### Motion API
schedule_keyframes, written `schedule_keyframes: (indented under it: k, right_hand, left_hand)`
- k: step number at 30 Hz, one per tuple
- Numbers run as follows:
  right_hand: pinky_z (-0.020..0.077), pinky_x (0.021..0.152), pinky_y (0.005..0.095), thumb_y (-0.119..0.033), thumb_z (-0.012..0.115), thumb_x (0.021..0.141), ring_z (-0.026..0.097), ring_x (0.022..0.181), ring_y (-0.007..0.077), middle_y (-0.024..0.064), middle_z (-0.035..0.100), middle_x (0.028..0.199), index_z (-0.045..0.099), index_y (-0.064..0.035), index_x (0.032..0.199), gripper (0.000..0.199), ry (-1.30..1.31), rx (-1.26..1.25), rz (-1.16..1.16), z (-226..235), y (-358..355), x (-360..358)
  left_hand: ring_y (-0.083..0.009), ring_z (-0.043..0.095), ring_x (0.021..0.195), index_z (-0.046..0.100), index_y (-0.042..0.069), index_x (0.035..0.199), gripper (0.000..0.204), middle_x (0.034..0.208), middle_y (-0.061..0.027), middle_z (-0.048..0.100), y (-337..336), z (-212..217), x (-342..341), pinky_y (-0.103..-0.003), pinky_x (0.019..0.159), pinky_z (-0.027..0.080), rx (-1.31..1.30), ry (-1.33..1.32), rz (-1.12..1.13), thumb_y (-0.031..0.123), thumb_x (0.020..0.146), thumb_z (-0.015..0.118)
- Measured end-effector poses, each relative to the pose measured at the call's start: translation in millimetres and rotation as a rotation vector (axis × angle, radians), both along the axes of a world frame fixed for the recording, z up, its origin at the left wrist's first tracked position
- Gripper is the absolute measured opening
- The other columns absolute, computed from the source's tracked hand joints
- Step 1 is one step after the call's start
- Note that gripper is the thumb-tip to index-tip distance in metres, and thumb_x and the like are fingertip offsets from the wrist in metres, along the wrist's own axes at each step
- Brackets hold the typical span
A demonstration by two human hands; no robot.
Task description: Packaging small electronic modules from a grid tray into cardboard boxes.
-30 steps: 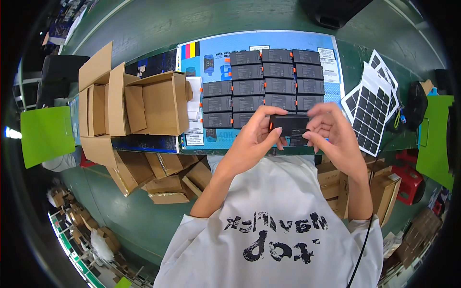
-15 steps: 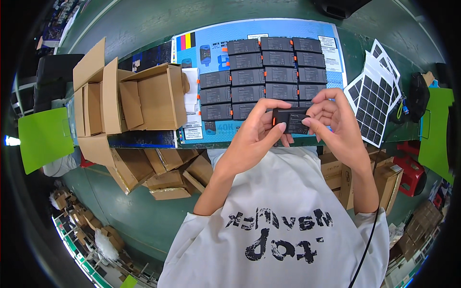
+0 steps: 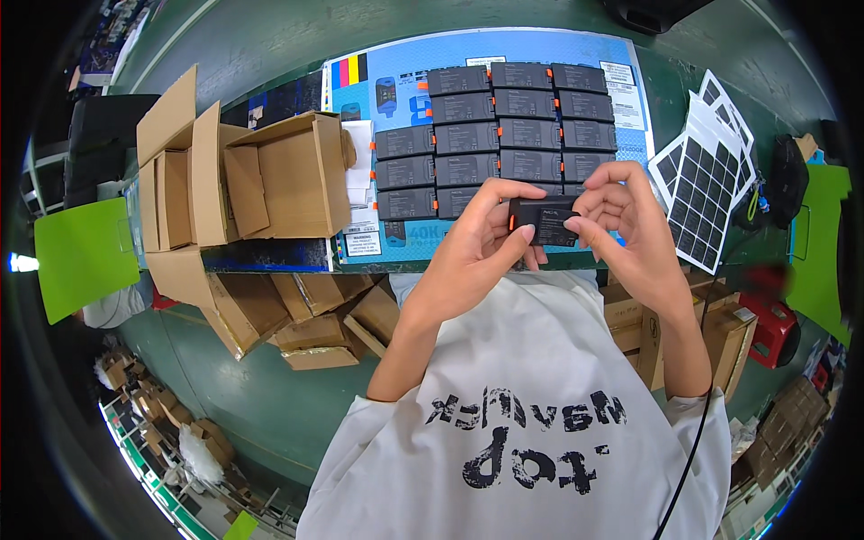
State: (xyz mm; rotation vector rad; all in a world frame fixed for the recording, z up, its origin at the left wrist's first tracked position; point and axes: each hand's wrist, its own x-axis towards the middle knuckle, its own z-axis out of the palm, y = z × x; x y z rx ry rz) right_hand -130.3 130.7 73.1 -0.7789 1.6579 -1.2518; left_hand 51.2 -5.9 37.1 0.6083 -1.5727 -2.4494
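Note:
My left hand (image 3: 493,236) grips a small black rectangular device (image 3: 545,211) with an orange tab at its left end. Its thumb lies on the lower left of the face, the fingers behind. A black label (image 3: 551,229) with pale print lies over the face, roughly straight with the edges. At the right end my right hand (image 3: 627,220) pinches, its thumb on the label's edge; the other fingers are curled. Just beyond both hands, several like black devices (image 3: 526,135) lie face up in rows, many with orange tabs showing.
Under the rows is a blue printed sheet (image 3: 360,94) on the green table (image 3: 504,20). White sheets of black labels (image 3: 702,193) lie at the right, beside a cable. Open cardboard boxes (image 3: 301,184) stand at the left; more cartons (image 3: 315,346) sit below the table edge.
My right thumb has shifted slightly up along the device's right end, and the label there looks flatter. Both hands keep their hold. The whole view has moved slightly.

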Motion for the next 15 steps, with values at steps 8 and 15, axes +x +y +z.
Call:
schedule_keyframes:
  k: [8, 15]
  right_hand:
    - [0.0493, 0.062, 0.0209, 0.005, 0.072, 0.093, 0.063, 0.078, 0.0097, 0.0068, 0.063, 0.096, 0.045, -0.0026, 0.123, 0.041, 0.013, -0.062, -0.01, -4.4, 0.5, 2.9]
    - [0.05, 0.062, 0.0203, 0.006, 0.072, 0.093, 0.063, 0.08, 0.0085, 0.0062, 0.063, 0.096, 0.045, -0.0024, 0.123, 0.041, 0.041, -0.045, -0.01, -4.5, 0.0, 2.7]
  left_hand:
    - [-0.0152, 0.067, 0.089, 0.047, 0.003, 0.139, 0.034, 0.108, -0.0118, 0.066, 1.1, 3.2, 0.7, -0.031, 0.079, 0.053, 0.005, 0.001, 0.008, 0.0, 0.106, 0.053]
    - [-0.0128, 0.066, 0.089, 0.047, 0.005, 0.139, 0.034, 0.109, -0.0078, 0.065, 0.7, 1.6, 1.5, -0.028, 0.078, 0.051, 0.002, -0.006, -0.009, 0.002, 0.106, 0.053]
